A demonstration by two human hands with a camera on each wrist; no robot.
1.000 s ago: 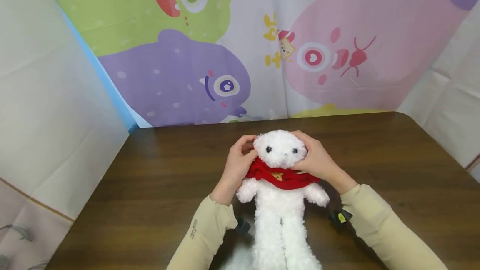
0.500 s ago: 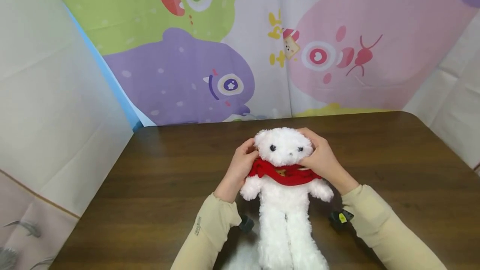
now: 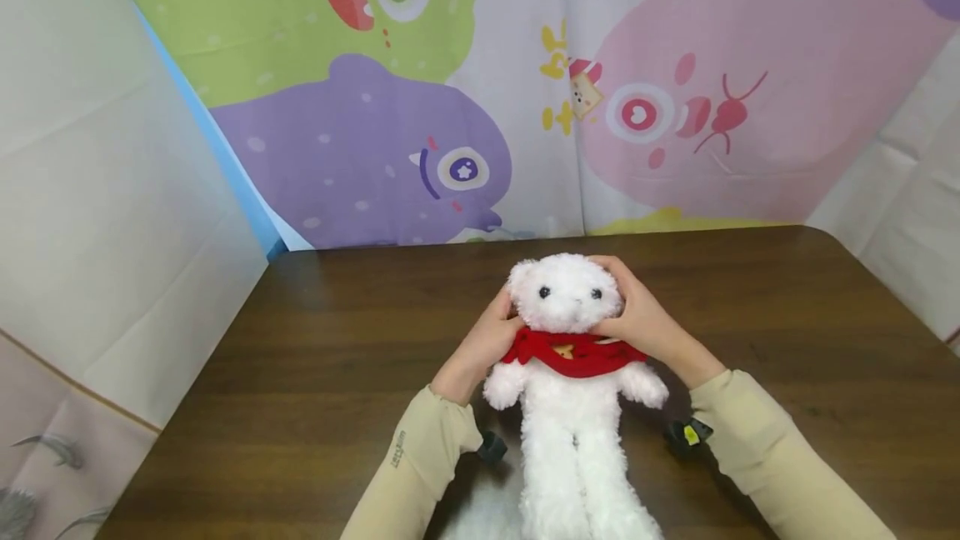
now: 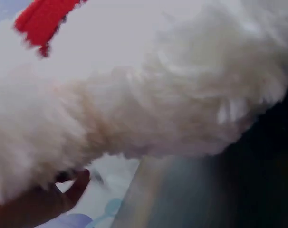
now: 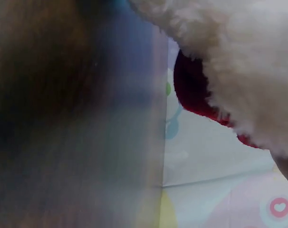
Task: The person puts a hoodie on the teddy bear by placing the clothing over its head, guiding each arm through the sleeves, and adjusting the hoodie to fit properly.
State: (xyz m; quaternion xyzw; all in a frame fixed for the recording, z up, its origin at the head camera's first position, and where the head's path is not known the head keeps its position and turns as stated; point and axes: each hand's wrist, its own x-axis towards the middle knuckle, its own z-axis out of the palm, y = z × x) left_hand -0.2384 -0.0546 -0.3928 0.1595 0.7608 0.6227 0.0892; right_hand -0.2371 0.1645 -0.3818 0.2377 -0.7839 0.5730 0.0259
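Note:
A white fluffy plush bear (image 3: 572,415) faces up in the head view, a red scarf (image 3: 581,359) with a small tan patch around its neck. My left hand (image 3: 483,347) holds the side of the bear's head by the scarf, its fingertips hidden behind the fur. On the other side my right hand (image 3: 647,317) grips the head, thumb under the cheek and fingers behind it. White fur of the bear (image 4: 134,104) fills much of the left wrist view, part of my left hand (image 4: 39,206) below it. The right wrist view shows the bear's fur (image 5: 248,71) and dark red scarf (image 5: 191,90).
The bear is over a dark brown wooden table (image 3: 360,357). A whitish, blurry patch (image 3: 487,511) shows beside its legs. Behind the table hangs a cloth with cartoon creatures (image 3: 360,157); pale cloth walls (image 3: 112,190) stand at the sides.
My left fingers, visibly bent beside the bear's ear earlier, have slipped behind its head. The head tilted slightly and turned back. The whole head view has shifted a little.

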